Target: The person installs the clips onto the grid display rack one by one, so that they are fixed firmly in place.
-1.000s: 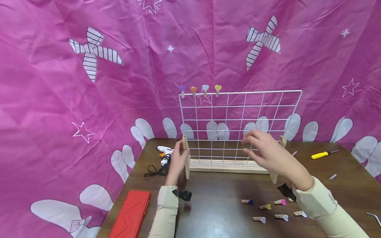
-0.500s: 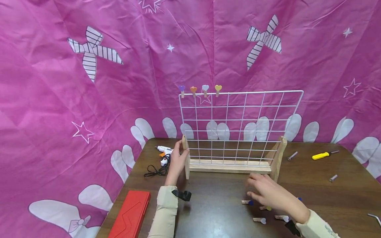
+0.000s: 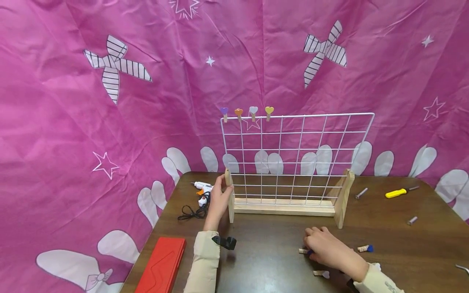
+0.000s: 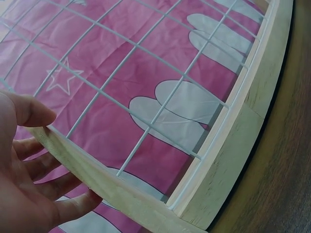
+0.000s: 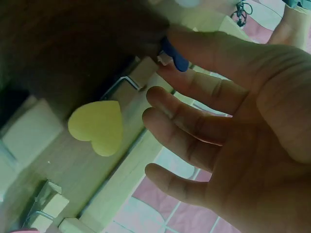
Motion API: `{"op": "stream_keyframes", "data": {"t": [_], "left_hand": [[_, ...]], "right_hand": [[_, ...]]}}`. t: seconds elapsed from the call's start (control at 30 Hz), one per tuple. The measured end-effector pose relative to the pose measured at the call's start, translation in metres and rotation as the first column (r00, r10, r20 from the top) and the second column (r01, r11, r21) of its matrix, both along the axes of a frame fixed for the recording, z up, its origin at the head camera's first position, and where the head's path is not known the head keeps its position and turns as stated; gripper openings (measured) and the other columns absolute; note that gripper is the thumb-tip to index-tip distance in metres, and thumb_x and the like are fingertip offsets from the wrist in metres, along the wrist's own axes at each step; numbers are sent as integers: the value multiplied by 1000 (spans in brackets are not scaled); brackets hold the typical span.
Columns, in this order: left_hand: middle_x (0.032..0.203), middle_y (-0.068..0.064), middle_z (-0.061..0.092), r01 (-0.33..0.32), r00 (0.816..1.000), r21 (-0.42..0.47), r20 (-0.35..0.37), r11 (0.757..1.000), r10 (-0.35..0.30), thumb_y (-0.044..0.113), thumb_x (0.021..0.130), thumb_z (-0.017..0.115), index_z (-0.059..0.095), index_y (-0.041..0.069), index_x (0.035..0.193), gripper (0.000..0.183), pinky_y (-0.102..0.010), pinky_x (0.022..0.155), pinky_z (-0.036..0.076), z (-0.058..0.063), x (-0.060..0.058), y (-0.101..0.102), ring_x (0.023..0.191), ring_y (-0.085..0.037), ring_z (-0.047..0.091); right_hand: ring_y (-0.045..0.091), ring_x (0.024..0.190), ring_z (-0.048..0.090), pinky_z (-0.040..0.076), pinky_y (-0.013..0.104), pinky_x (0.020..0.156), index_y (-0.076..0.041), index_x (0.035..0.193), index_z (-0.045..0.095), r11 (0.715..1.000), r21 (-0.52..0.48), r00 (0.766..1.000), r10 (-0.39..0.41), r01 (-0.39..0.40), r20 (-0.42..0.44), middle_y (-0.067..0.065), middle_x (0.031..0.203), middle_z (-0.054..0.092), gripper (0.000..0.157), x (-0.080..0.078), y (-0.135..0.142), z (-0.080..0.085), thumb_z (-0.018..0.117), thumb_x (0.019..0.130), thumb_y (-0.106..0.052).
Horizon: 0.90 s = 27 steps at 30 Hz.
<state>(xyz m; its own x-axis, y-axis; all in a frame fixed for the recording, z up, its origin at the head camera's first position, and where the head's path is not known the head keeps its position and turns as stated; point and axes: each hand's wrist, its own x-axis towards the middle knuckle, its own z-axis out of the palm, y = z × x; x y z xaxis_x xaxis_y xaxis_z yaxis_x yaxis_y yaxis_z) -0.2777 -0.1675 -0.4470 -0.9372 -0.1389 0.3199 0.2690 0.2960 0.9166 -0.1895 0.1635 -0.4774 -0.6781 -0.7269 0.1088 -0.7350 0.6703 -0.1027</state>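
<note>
My left hand (image 3: 218, 200) grips the left wooden upright (image 3: 231, 212) of a stand, thumb on one face and fingers behind it in the left wrist view. The stand holds a white wire grid (image 3: 322, 115). Heart clothespins in purple (image 3: 224, 110), orange (image 3: 238, 112), white (image 3: 253, 110) and yellow (image 3: 269, 110) are clipped along its top left. Low over the table, my right hand (image 3: 332, 249) pinches a dark blue heart clothespin (image 5: 181, 62) between thumb and index finger. A yellow heart clothespin (image 5: 99, 127) lies close by in the right wrist view.
Another blue heart clothespin (image 3: 370, 248) and a pale one (image 3: 321, 274) lie around the right hand. A glue gun (image 3: 203, 186) and red case (image 3: 161, 264) are at left. Bolts (image 3: 361, 193), a yellow screwdriver (image 3: 397, 193) and a hex key (image 3: 462, 268) lie right.
My right hand has come down from in front of the grid to the loose clothespins and taken hold of the blue heart one. The left hand stays on the upright.
</note>
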Motion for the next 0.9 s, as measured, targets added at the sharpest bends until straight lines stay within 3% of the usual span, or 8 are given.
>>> {"op": "stream_keyframes", "data": {"t": [0.2, 0.37, 0.47, 0.6, 0.7, 0.9], "left_hand": [[120, -12, 55, 6, 1000, 5, 25, 1000, -6, 13, 90, 55, 46, 13, 130, 41, -49, 90, 44, -1, 2, 0, 110, -26, 51], [121, -15, 54, 27, 999, 5, 29, 1000, -27, 12, 91, 55, 45, 11, 132, 42, -50, 88, 45, -2, 2, 0, 111, -28, 51], [121, -18, 54, 29, 999, -4, 28, 1000, -28, 8, 91, 53, 44, 7, 131, 41, -51, 88, 44, 11, 12, 3, 110, -31, 51], [121, -18, 53, 28, 999, -20, 22, 999, -27, 7, 91, 51, 44, 4, 131, 41, -51, 89, 44, 24, 22, 7, 111, -31, 51], [121, -18, 53, 32, 999, -12, 20, 999, -32, 7, 91, 52, 44, 5, 131, 41, -51, 88, 44, 17, 15, 5, 111, -31, 51], [120, -16, 54, 30, 1000, 13, 5, 999, -31, 9, 91, 55, 45, 8, 131, 42, -50, 89, 44, 0, 0, -1, 110, -29, 51]], "right_hand": [[8, 68, 44, 38, 40, 64, -23, 64, 54, 999, -33, 1000, 23, -23, 18, -15, 71, 40, 27, -1, 2, -1, 80, 64, -14], [2, 66, 42, 36, 26, 58, -25, 71, 55, 982, -189, 999, 16, -10, 31, -16, 76, 44, 21, -7, 11, 18, 75, 72, -18], [3, 69, 47, 40, 23, 58, -25, 79, 57, 948, -316, 1000, 26, -27, -6, -16, 80, 49, 19, -12, 15, 38, 73, 76, -16], [4, 78, 55, 48, 29, 67, -22, 87, 57, 901, -426, 996, 52, -81, -78, -16, 84, 55, 23, -18, 17, 69, 71, 77, -7], [4, 82, 57, 50, 31, 70, -19, 93, 58, 891, -443, 992, 58, -103, -114, -13, 88, 58, 26, -20, 17, 98, 68, 78, 0], [5, 84, 52, 45, 25, 72, -13, 97, 58, 904, -404, 970, 43, -141, -241, -8, 91, 57, 26, -25, 10, 165, 64, 80, 6]]}}
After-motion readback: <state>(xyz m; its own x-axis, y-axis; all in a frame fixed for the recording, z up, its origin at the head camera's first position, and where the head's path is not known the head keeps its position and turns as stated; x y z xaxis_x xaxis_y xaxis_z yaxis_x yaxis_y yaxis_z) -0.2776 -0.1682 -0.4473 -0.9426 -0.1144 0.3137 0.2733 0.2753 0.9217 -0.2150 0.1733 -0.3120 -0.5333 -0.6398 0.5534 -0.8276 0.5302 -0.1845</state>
